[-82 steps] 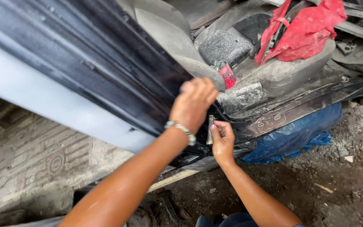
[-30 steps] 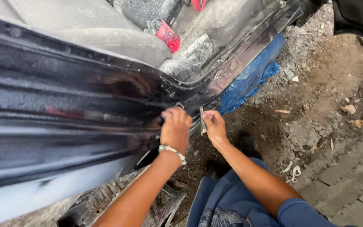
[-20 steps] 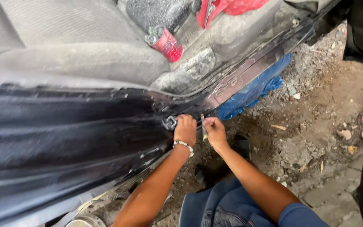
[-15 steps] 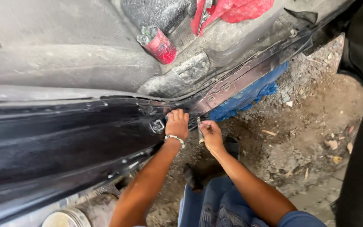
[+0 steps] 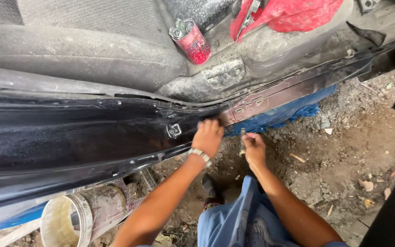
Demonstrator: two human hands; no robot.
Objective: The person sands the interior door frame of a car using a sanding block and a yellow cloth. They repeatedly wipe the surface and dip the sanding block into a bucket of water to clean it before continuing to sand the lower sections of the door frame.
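Two hands at the lower edge of a black car sill panel [image 5: 83, 137] that runs across the view from left to right. Left hand [image 5: 208, 137], one metal bracelet [image 5: 199, 154] at its wrist, pressed with curled fingers against the sill just right of one small metal clip [image 5: 173, 131]; whether anything is gripped inside cannot be told. Right hand [image 5: 254, 148] just beside it, apart from the panel, closed narrow round one thin metal tool [image 5: 242, 139] that stands nearly upright, tip toward the sill's underside. Bare reddish strip of sill [image 5: 270, 96] right of the hands, with a blue tarp [image 5: 289, 113] below it. Open dirt ground [image 5: 344, 155] to the right and under the hands, strewn with small stones and scraps, roomy for moving. Tighter on the left: one pale bucket [image 5: 76, 215] on its side under the panel. Above the sill, one grey car seat [image 5: 83, 55], one red spray can [image 5: 191, 42] on the floor mat, one red cloth [image 5: 298, 13]. Blue trousers [image 5: 238, 224] at the bottom edge.
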